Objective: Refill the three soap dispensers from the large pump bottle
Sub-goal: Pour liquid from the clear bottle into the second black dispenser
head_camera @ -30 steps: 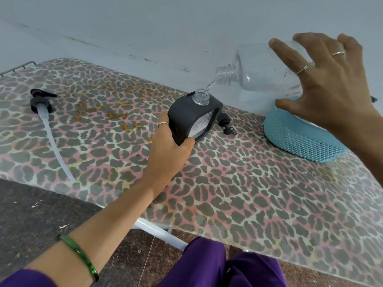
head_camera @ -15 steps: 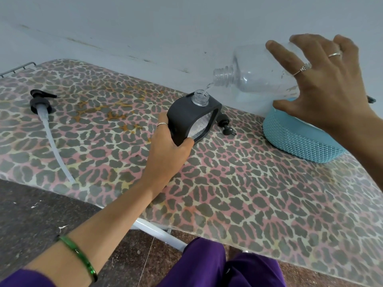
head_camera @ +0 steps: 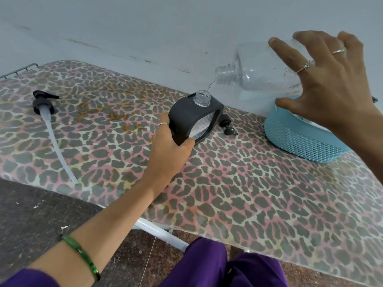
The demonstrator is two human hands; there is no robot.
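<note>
Looking down from the head view, the large pump bottle (head_camera: 259, 73) lies nearly on its side in the air, its long axis running right to left, neck just above and right of the soap dispenser (head_camera: 193, 119) mouth, a thin stream falling between them. The right hand (head_camera: 329, 79) spreads its grip wide around the bottle's body. The left hand (head_camera: 167, 150) wraps the dispenser's base, which stands on the surface (head_camera: 248, 193). Any further tilt, I judge, must keep neck over mouth.

One large clear bottle (head_camera: 261, 73), one black dispenser (head_camera: 186, 119), two loose pumps (head_camera: 44, 102) (head_camera: 227, 126), one teal basket (head_camera: 300, 141), two hands (head_camera: 167, 150) (head_camera: 331, 83).
</note>
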